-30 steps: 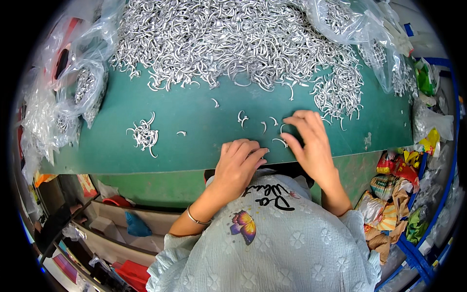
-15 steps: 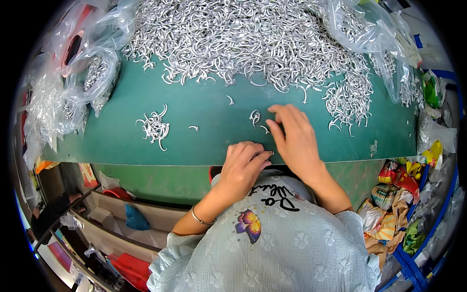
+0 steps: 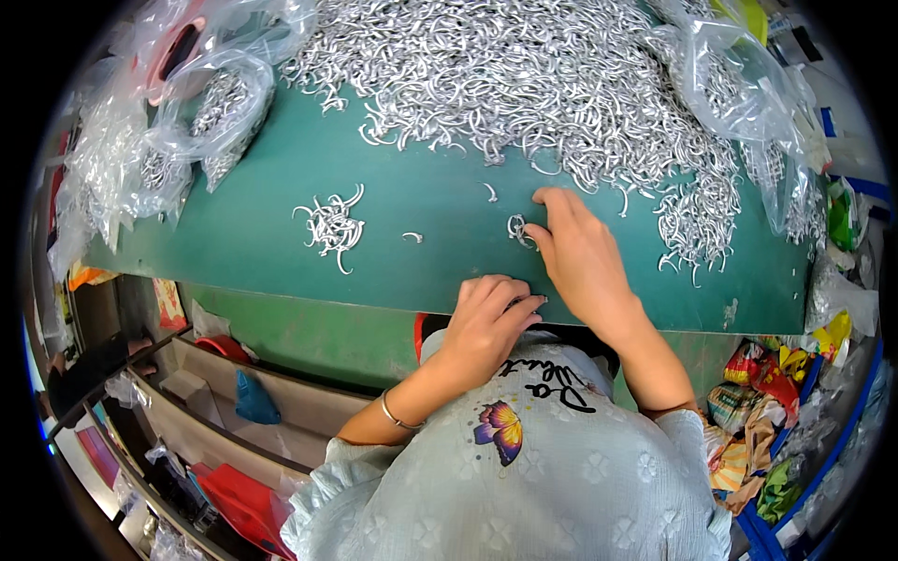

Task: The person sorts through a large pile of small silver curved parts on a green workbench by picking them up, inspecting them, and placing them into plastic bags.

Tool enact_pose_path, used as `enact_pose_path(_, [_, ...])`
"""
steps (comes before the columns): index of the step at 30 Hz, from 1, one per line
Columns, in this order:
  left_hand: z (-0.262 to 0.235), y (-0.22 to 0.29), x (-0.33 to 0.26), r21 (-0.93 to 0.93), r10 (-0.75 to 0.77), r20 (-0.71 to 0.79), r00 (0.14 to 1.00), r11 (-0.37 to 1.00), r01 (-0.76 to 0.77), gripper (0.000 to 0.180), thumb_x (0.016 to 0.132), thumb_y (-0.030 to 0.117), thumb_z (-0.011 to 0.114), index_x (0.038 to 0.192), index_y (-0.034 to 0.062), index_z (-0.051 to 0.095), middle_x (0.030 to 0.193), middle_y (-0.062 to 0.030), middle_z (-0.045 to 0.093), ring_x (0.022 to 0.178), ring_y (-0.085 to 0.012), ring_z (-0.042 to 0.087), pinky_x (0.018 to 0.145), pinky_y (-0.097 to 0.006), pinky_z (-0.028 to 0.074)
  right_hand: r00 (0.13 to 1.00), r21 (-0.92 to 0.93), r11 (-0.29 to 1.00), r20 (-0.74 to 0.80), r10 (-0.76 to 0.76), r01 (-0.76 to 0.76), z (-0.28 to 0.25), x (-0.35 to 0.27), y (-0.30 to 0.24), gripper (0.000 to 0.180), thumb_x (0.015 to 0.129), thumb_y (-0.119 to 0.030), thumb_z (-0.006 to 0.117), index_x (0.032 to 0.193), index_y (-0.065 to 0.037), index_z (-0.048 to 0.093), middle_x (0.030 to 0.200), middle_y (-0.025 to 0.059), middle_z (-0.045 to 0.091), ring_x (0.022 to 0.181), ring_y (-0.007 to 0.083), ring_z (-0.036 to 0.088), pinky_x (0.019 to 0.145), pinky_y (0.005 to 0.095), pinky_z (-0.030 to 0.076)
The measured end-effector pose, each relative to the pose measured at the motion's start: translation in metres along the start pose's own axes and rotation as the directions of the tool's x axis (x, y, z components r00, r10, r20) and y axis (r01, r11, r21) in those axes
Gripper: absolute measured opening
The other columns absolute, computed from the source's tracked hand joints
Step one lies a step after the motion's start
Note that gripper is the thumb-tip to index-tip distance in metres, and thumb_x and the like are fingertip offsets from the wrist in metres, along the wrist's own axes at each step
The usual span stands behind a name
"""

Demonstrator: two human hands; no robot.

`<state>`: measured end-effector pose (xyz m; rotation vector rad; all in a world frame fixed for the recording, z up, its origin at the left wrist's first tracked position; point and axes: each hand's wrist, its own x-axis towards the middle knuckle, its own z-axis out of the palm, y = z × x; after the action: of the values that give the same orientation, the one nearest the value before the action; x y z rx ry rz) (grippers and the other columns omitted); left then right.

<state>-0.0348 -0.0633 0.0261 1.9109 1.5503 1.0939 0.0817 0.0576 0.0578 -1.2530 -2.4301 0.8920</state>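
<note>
**Right hand on loose hooks beside big pile**

Landmark: the green bench [image 3: 281,234]. Right hand [image 3: 580,257] lies flat mid-bench, fingers [image 3: 554,201] stretched and only slightly spread, tips touching a few loose metal hooks [image 3: 517,227] just short of the big hook pile [image 3: 524,75] at the bench's far side. Nothing pinched that I can see. Left hand [image 3: 488,323] sits at the bench's near edge, fingers curled narrow; whether it holds hooks, cannot tell. Small sorted cluster [image 3: 329,224] left of centre. Risk: hooks tangle, so dragging one could pull extras along, or flick pieces off the near edge. Plastic bags [image 3: 187,112] at the bench's left end.
</note>
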Motion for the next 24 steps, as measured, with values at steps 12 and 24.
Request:
enact_pose_path(12, [0.0,-0.004,-0.003,-0.041,0.027,0.0,1.0,0.999,-0.027,0.032,0.074,0.006,0.07,0.105,0.0008,0.064,0.105,-0.0096,0.058,0.098,-0.0268,0.053,0.079,-0.039,0.039,0.952,-0.031,0.964,0.172,-0.255,0.264,0.021,0.031,-0.018,0.017,0.089,-0.005,0.058,0.105,-0.003,0.054,0.098,0.0141,0.052,0.082,0.0375,0.06,0.065,0.0454,0.049])
enact_pose_path(24, [0.007,-0.008,-0.003,-0.065,0.067,-0.076,0.995,0.995,-0.072,0.029,0.074,0.008,0.07,0.102,0.0001,0.066,0.105,-0.0103,0.058,0.101,-0.0282,0.054,0.077,-0.039,0.042,0.728,0.078,0.812,0.4,-0.557,0.579,0.033,0.056,-0.029,0.022,0.078,-0.008,0.07,0.097,-0.005,0.059,0.094,0.0068,0.053,0.095,0.0273,0.055,0.078,0.0391,0.045])
